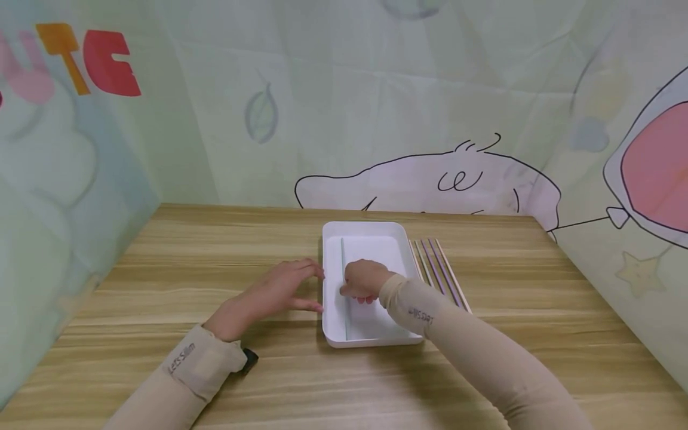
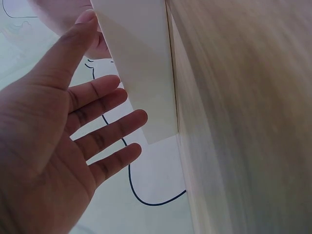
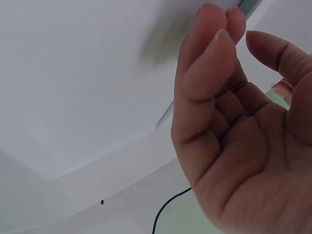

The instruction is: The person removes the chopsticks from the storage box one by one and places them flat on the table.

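A pale green stick [image 1: 343, 254] lies lengthwise inside a white rectangular tray [image 1: 400, 232], toward its left side. My right hand [image 1: 368, 279] reaches over the tray, thumb and fingertips right at the stick's middle. In the right wrist view the fingers [image 3: 207, 68] are loosely bent, with a gap between them and the thumb; part of the stick [image 3: 165, 116] shows behind them. My left hand [image 1: 279, 289] is beside the tray's left wall, thumb and fingers spread. In the left wrist view its fingertips [image 2: 139, 117] are at the wall's outer face.
Several thin sticks [image 1: 443, 272], purple and pale ones, lie side by side on the wooden table [image 1: 215, 239] just right of the tray. My right forearm passes over their near ends. A printed cloth backdrop [image 1: 226, 119] rises behind the table and at both sides.
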Motion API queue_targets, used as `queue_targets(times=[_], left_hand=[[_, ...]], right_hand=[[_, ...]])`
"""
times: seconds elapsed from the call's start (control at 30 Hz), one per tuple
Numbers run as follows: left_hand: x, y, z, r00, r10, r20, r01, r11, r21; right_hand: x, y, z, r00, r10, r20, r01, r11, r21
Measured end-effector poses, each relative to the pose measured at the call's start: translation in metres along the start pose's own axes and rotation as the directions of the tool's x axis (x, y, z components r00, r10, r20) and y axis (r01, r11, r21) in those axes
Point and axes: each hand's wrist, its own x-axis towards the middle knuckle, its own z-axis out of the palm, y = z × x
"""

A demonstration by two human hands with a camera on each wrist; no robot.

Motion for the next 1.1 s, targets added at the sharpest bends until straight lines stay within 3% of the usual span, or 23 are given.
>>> queue_targets(times=[0.7,1.1], left_hand=[[0.0009,0.0014,-0.0012,0.999,0.031,-0.024,-0.031,0.999,0.014],[-0.0004,0.0013,-0.0012,1.0,0.015,-0.014,-0.015,1.0,0.003]], right_hand=[[0.0014,-0.0049,0.006,1.0,0.006,-0.023,-0.008,0.996,-0.09],[0.0033,-0.0051,0.0079,1.0,0.006,-0.024,-0.008,0.999,-0.049]])
